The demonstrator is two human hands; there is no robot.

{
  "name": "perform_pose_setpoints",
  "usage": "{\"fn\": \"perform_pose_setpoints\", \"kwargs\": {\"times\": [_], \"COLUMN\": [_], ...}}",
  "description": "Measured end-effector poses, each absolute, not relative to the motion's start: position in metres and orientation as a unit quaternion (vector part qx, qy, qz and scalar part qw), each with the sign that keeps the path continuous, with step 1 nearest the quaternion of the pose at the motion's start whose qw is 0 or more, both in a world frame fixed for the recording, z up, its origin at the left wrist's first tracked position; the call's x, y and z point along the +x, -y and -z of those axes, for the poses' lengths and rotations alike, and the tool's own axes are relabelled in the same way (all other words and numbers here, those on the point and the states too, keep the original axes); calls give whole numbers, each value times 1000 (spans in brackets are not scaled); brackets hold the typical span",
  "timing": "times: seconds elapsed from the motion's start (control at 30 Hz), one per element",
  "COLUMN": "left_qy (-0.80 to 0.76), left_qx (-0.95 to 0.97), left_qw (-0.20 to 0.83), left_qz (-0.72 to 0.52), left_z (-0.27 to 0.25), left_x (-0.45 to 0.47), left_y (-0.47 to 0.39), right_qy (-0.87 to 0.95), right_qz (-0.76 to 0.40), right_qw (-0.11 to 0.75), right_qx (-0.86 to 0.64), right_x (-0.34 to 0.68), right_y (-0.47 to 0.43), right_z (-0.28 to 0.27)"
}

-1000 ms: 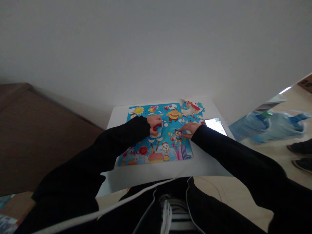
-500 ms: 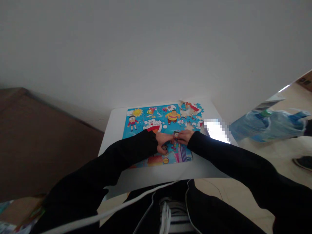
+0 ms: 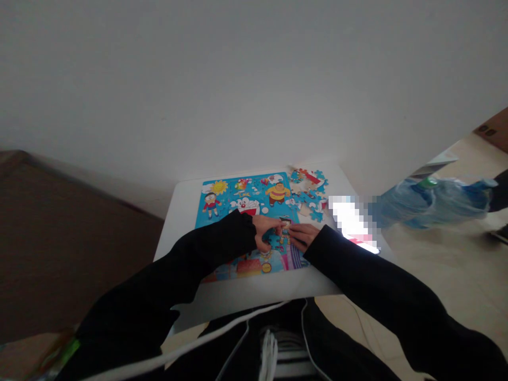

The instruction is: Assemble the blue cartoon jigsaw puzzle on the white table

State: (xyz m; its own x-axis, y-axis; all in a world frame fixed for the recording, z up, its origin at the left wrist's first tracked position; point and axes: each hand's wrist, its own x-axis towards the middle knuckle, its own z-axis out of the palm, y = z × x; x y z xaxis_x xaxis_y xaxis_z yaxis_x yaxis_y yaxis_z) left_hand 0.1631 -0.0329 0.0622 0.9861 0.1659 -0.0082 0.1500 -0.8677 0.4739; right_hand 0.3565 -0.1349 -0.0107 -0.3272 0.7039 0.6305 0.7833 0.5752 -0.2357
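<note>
A colourful cartoon jigsaw puzzle (image 3: 228, 209), mostly blue, lies on a small white table (image 3: 174, 211). Over its lower right part, both hands meet at a puzzle piece (image 3: 285, 224) showing a small figure. My left hand (image 3: 264, 228) comes in from the left, fingertips at the piece's edge and thumb bent lower over the puzzle. From the right, my right hand (image 3: 305, 234) has its fingers close together on the piece's other side. The fingertips partly cover the piece. Loose puzzle pieces (image 3: 311, 197) lie heaped at the puzzle's upper right.
A phone with a bright, blurred-out screen (image 3: 353, 225) lies at the table's right side. Behind the table rises a pale wall (image 3: 254, 90). Large blue water bottles (image 3: 448, 203) stand on the floor to the right; a brown cabinet (image 3: 71, 243) is at left.
The view has shifted slightly. Both hands stay at the same piece; my right hand's fingers have moved a little lower and lie flatter, showing more of the figure.
</note>
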Motion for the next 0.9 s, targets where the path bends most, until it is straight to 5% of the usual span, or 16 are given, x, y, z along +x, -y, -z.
{"fn": "perform_pose_setpoints", "kwargs": {"times": [0.33, 0.63, 0.9], "left_qy": [-157, -89, -102], "left_qx": [952, 972, 958], "left_qw": [217, 119, 45], "left_qz": [-147, -180, -263], "left_z": [-78, -21, -6], "left_x": [214, 180, 167], "left_y": [33, 49, 62], "right_qy": [550, 638, 741], "right_qz": [-277, 62, 27], "right_qw": [426, 290, 324], "right_qx": [-663, -710, -588], "right_x": [355, 387, 351], "right_y": [135, 127, 146], "right_z": [-42, -16, -12]}}
